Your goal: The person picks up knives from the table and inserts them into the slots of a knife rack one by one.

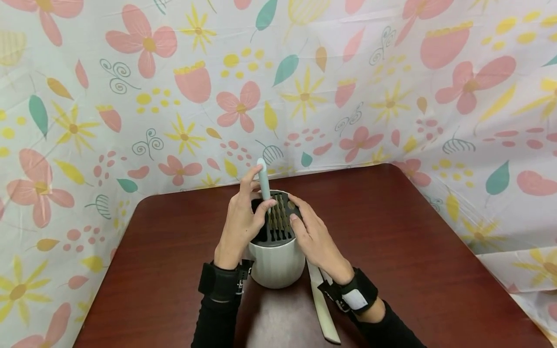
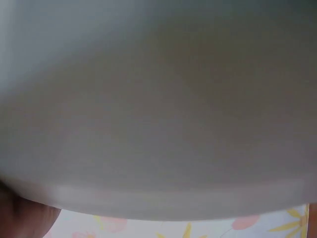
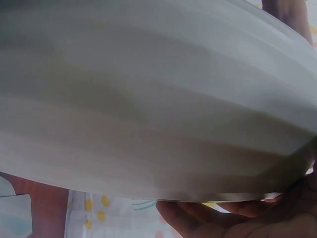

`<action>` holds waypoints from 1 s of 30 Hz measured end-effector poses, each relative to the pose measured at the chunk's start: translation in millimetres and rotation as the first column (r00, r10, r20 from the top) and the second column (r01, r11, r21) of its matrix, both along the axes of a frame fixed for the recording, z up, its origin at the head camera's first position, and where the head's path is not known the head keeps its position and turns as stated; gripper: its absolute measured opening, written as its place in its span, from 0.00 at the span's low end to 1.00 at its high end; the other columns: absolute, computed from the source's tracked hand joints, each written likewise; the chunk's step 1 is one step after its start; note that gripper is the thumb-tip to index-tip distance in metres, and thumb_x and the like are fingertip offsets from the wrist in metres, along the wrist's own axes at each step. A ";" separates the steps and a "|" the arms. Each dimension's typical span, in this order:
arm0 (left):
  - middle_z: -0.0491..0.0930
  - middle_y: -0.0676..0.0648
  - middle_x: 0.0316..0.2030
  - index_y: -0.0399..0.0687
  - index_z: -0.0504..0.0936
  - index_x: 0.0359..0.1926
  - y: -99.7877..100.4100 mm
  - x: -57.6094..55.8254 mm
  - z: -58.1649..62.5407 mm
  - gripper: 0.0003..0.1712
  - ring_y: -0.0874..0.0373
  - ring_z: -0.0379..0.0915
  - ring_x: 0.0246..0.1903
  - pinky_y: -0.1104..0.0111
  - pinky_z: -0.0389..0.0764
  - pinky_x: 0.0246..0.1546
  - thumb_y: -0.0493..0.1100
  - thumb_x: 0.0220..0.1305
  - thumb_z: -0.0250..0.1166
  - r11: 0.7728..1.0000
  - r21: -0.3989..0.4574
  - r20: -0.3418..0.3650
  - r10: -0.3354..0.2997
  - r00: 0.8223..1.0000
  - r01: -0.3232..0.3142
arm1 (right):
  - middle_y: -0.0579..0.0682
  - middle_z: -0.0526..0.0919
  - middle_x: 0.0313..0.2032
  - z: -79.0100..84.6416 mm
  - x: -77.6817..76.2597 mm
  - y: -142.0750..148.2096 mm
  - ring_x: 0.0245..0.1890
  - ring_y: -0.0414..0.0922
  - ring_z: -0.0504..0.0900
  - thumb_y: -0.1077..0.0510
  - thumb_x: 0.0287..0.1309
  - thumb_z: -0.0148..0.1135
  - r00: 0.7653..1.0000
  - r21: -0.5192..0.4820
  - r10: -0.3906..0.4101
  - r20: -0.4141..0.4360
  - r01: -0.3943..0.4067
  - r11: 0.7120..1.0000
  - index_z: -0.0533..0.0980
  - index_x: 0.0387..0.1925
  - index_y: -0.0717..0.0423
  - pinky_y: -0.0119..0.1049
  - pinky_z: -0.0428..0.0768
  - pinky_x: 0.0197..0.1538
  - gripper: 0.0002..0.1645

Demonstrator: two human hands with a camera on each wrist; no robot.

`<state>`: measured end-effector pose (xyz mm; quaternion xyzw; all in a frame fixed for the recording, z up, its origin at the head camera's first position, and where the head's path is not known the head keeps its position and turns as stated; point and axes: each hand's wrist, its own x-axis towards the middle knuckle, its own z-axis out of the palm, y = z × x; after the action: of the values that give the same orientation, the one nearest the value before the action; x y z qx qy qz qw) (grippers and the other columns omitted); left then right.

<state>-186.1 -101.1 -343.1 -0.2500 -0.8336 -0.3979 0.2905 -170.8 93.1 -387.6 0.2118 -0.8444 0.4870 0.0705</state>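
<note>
A white ribbed pot (image 1: 278, 266) stands on the table, with a dark slotted insert (image 1: 285, 236) in its mouth. My left hand (image 1: 241, 217) pinches a light blue handle (image 1: 264, 181) that stands upright at the insert's left part; its lower end is hidden. My right hand (image 1: 315, 237) holds the pot's right rim, thumb over the insert's edge. In the right wrist view, fingers (image 3: 198, 218) lie along the pot's side (image 3: 148, 99). The pot's wall (image 2: 158, 124) fills most of the left wrist view.
A knife with a cream handle (image 1: 324, 309) lies right of the pot, its blade pointing away, near my right wrist. The brown table (image 1: 413, 261) ends at a flowered cloth (image 1: 243, 58) behind. A pale, unclear object (image 3: 14, 213) shows at the right wrist view's lower left.
</note>
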 end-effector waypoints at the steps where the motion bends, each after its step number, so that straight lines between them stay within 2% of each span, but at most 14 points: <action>1: 0.84 0.39 0.50 0.57 0.54 0.77 -0.2 -0.3 0.4 0.47 0.47 0.88 0.43 0.59 0.87 0.47 0.40 0.63 0.70 1.000 0.000 0.007 -0.004 1.000 0.004 | 0.45 0.61 0.77 0.2 0.2 -0.1 0.77 0.49 0.64 0.46 0.81 0.37 1.000 0.000 -0.002 0.004 0.002 1.000 0.56 0.78 0.39 0.59 0.69 0.72 0.29; 9: 0.82 0.37 0.56 0.58 0.52 0.76 -0.6 -3.7 6.3 0.44 0.45 0.87 0.47 0.56 0.86 0.48 0.41 0.67 0.67 0.999 -0.047 0.092 -0.013 0.996 0.017 | 0.45 0.60 0.77 1.5 -0.5 -0.3 0.74 0.49 0.67 0.45 0.81 0.36 1.000 0.008 -0.005 0.008 0.004 1.000 0.55 0.78 0.40 0.58 0.69 0.72 0.30; 17: 0.83 0.40 0.46 0.57 0.52 0.77 -4.2 -13.2 6.4 0.45 0.46 0.87 0.44 0.55 0.86 0.48 0.41 0.66 0.68 1.000 0.023 0.126 -0.011 0.992 0.008 | 0.46 0.59 0.78 2.6 -1.3 -1.6 0.77 0.50 0.63 0.45 0.81 0.36 1.000 0.012 -0.007 0.003 0.007 1.000 0.55 0.79 0.40 0.60 0.68 0.72 0.30; 24: 0.83 0.40 0.46 0.57 0.57 0.76 -4.9 -18.1 0.4 0.43 0.46 0.85 0.45 0.54 0.85 0.50 0.41 0.67 0.68 0.998 0.013 0.101 0.057 0.993 -0.058 | 0.47 0.60 0.78 -0.1 0.3 -1.3 0.77 0.50 0.64 0.45 0.80 0.37 1.000 0.022 -0.025 -0.008 0.025 0.999 0.55 0.79 0.40 0.60 0.69 0.72 0.30; 30: 0.83 0.40 0.45 0.56 0.58 0.76 -4.2 -17.8 -0.9 0.41 0.45 0.85 0.46 0.56 0.84 0.54 0.40 0.67 0.67 0.998 0.011 0.098 0.062 0.993 -0.064 | 0.48 0.59 0.78 0.1 -0.3 -1.5 0.77 0.51 0.64 0.45 0.81 0.36 1.000 0.026 -0.016 -0.020 0.016 1.000 0.54 0.79 0.41 0.60 0.69 0.71 0.30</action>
<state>-203.9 -105.2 -343.9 -0.2017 -0.8515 -0.4061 0.2634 -171.1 91.5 -387.6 0.2106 -0.8516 0.4734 0.0799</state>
